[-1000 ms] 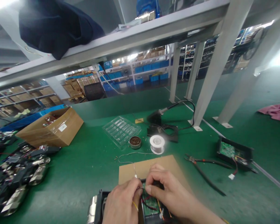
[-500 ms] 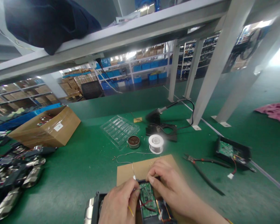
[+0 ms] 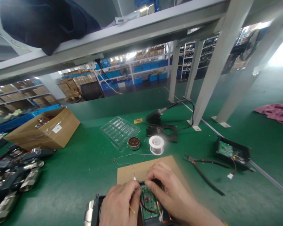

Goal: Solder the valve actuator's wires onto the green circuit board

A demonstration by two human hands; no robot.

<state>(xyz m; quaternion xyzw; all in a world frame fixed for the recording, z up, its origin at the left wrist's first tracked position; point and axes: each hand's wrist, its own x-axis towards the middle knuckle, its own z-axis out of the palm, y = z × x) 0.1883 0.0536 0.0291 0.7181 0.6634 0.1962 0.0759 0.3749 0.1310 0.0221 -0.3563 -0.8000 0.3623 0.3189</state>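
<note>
At the near edge of the green counter (image 3: 80, 175), both hands work over an open black device housing (image 3: 97, 208) that sits partly on a flat piece of brown cardboard (image 3: 146, 168). Inside the housing lies a green circuit board (image 3: 148, 205), narrow and upright in the view, with red, black and orange wires curling across its lower part. A metal cylindrical fitting shows at the housing's left side.

The left hand (image 3: 119, 205) has its fingers closed in a pinch on a thin wire (image 3: 132, 171) at the board's upper left edge; a yellow strand also shows below the thumb. The right hand (image 3: 166, 188) curls over the board's top right corner, fingertips bent down and touching it; whether they grip anything there cannot be told, since the fingers hide the spot.

Beyond the cardboard stand a spool of solder wire (image 3: 156, 145) and a small round tin of brass cleaning wool (image 3: 134, 142), just beside each other, with a clear plastic blister tray (image 3: 119, 131) behind them. A soldering iron in its black stand (image 3: 161, 125) is farther back. To the right lie pliers with dark handles (image 3: 202, 171) and a second black housing with a green board (image 3: 231, 150). On the left are a cardboard box (image 3: 43, 130) and a heap of metal-ended black parts (image 3: 11, 179).
</note>
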